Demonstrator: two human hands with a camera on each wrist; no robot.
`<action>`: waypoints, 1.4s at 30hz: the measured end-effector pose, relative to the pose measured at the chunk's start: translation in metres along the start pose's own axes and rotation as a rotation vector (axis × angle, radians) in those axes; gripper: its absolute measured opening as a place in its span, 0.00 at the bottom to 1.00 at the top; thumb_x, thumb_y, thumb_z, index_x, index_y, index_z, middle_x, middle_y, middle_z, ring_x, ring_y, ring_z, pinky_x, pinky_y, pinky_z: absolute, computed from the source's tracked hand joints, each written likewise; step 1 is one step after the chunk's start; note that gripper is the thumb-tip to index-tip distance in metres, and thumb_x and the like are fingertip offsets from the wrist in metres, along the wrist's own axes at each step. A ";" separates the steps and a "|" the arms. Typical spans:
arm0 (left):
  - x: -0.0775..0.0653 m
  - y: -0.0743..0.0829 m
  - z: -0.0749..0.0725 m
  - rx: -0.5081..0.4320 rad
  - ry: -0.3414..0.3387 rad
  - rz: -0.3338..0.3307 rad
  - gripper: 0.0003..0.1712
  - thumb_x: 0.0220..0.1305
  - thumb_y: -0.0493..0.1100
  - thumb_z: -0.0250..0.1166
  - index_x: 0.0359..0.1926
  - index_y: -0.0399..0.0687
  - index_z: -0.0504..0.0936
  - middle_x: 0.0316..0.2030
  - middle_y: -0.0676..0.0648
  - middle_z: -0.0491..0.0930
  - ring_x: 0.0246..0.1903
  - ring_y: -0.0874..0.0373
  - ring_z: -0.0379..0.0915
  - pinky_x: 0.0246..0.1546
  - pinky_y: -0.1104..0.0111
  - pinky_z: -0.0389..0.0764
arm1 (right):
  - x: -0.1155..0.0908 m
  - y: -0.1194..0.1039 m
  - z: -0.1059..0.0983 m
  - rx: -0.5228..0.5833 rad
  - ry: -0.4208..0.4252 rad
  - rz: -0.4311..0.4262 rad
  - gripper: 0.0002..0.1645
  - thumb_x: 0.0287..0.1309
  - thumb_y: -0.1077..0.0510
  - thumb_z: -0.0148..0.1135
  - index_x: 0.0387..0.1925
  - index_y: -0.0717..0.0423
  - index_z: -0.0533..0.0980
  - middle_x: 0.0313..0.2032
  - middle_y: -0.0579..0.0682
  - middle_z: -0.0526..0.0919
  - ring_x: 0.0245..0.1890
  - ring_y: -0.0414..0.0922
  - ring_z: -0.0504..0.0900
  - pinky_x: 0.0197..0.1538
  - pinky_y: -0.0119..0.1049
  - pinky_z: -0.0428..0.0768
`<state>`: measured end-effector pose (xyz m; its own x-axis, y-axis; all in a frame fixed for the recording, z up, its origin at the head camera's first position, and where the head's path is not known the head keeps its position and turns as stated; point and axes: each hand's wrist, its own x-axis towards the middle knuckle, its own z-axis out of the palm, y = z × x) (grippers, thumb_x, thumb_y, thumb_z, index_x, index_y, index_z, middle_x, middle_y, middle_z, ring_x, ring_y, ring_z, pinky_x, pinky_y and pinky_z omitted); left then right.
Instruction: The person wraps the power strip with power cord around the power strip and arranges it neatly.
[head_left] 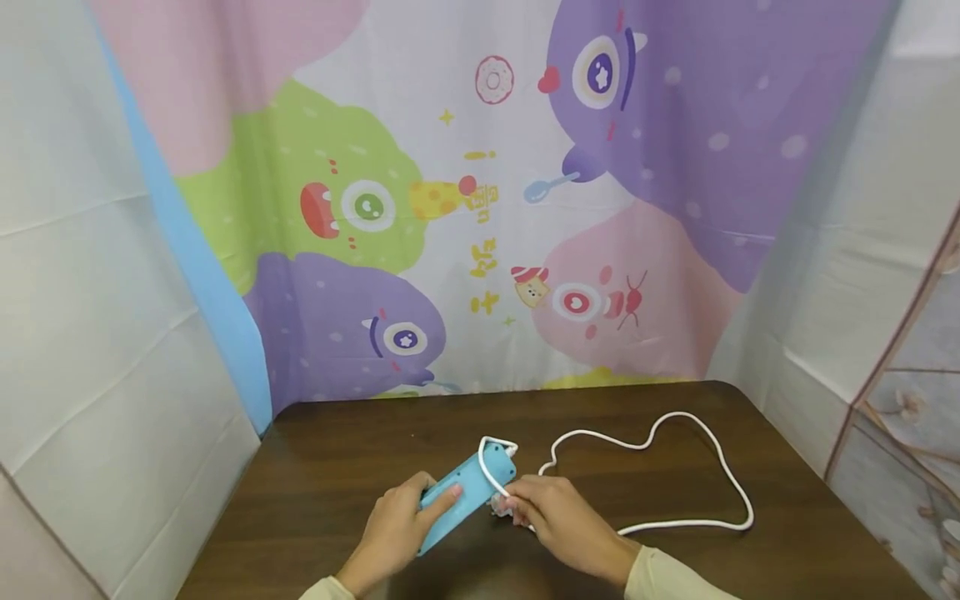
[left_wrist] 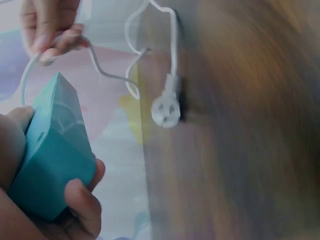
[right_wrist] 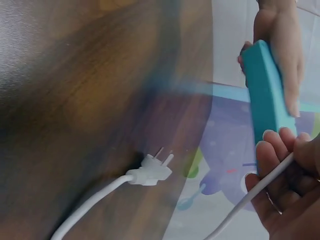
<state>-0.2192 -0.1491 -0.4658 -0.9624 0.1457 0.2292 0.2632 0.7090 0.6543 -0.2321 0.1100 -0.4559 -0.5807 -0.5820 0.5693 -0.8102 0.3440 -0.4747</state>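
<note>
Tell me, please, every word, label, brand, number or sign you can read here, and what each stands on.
"!", a yellow exclamation mark turned sideways on the curtain.
Yellow characters in line with it: too small and blurred to read surely.
Blue box, white cord, white plug: none that I can make out.

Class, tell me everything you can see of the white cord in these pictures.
The white cord is slim, smooth and plastic-looking. One end meets the blue bar at a short collar; from there it bends back across the bar's face to the right hand, which pinches it. Farther along, it sweeps over the brown table in a wide, uneven loop. The other end carries a white plug with a ribbed neck and two visible pins, apparently lying on the table, not plugged in.
</note>
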 end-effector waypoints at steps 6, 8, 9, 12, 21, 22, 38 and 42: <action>0.000 0.000 -0.003 -0.181 -0.036 -0.038 0.25 0.72 0.65 0.61 0.35 0.49 0.82 0.27 0.54 0.77 0.27 0.60 0.72 0.30 0.67 0.73 | -0.008 0.007 0.001 0.004 0.019 -0.018 0.06 0.67 0.62 0.64 0.35 0.47 0.82 0.27 0.38 0.80 0.29 0.30 0.76 0.35 0.24 0.76; -0.001 0.000 -0.004 -0.249 -0.064 -0.061 0.26 0.72 0.65 0.60 0.37 0.46 0.83 0.28 0.52 0.78 0.28 0.59 0.72 0.30 0.67 0.73 | -0.010 0.011 0.000 -0.006 0.022 -0.020 0.07 0.66 0.62 0.66 0.35 0.45 0.82 0.28 0.37 0.80 0.30 0.30 0.76 0.36 0.25 0.76; -0.001 0.000 -0.004 -0.285 -0.078 -0.074 0.27 0.73 0.65 0.59 0.38 0.45 0.83 0.29 0.51 0.78 0.28 0.58 0.73 0.30 0.67 0.74 | -0.011 0.012 0.000 -0.006 0.019 -0.021 0.07 0.66 0.61 0.66 0.35 0.44 0.82 0.28 0.37 0.81 0.31 0.30 0.77 0.37 0.24 0.76; -0.002 0.000 -0.005 -0.394 -0.118 -0.089 0.26 0.74 0.63 0.59 0.39 0.43 0.83 0.30 0.49 0.80 0.29 0.57 0.74 0.30 0.67 0.75 | -0.012 0.015 -0.001 -0.011 0.002 -0.049 0.06 0.66 0.60 0.66 0.35 0.45 0.82 0.30 0.37 0.82 0.32 0.30 0.77 0.38 0.23 0.76; -0.002 -0.015 -0.017 -0.538 -0.371 0.001 0.18 0.77 0.54 0.59 0.40 0.47 0.86 0.34 0.48 0.83 0.31 0.57 0.78 0.31 0.66 0.79 | -0.019 0.024 -0.010 -0.095 -0.136 -0.208 0.05 0.67 0.55 0.65 0.39 0.45 0.86 0.40 0.35 0.83 0.43 0.32 0.79 0.50 0.30 0.76; -0.002 -0.016 -0.018 -0.544 -0.408 0.022 0.16 0.77 0.54 0.60 0.40 0.48 0.87 0.35 0.48 0.84 0.31 0.57 0.78 0.31 0.67 0.79 | -0.019 0.025 -0.012 -0.122 -0.155 -0.209 0.04 0.65 0.55 0.67 0.38 0.44 0.86 0.40 0.36 0.83 0.44 0.33 0.79 0.50 0.31 0.76; -0.005 0.001 -0.009 -0.058 -0.563 0.290 0.21 0.68 0.65 0.65 0.27 0.57 0.78 0.20 0.65 0.68 0.19 0.72 0.61 0.22 0.74 0.68 | -0.016 0.024 -0.015 -0.393 -0.152 -0.154 0.05 0.61 0.47 0.71 0.31 0.40 0.86 0.29 0.30 0.82 0.31 0.28 0.76 0.34 0.27 0.70; -0.009 0.006 -0.005 0.151 -0.498 0.253 0.27 0.65 0.72 0.63 0.25 0.58 0.74 0.18 0.63 0.58 0.17 0.69 0.54 0.17 0.71 0.60 | -0.016 0.021 -0.014 -0.410 -0.126 -0.063 0.06 0.61 0.50 0.72 0.29 0.43 0.87 0.27 0.31 0.78 0.27 0.28 0.72 0.32 0.27 0.70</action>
<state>-0.2087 -0.1496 -0.4606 -0.7960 0.6047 -0.0260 0.5116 0.6952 0.5050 -0.2404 0.1367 -0.4657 -0.5357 -0.6875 0.4903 -0.8231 0.5548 -0.1213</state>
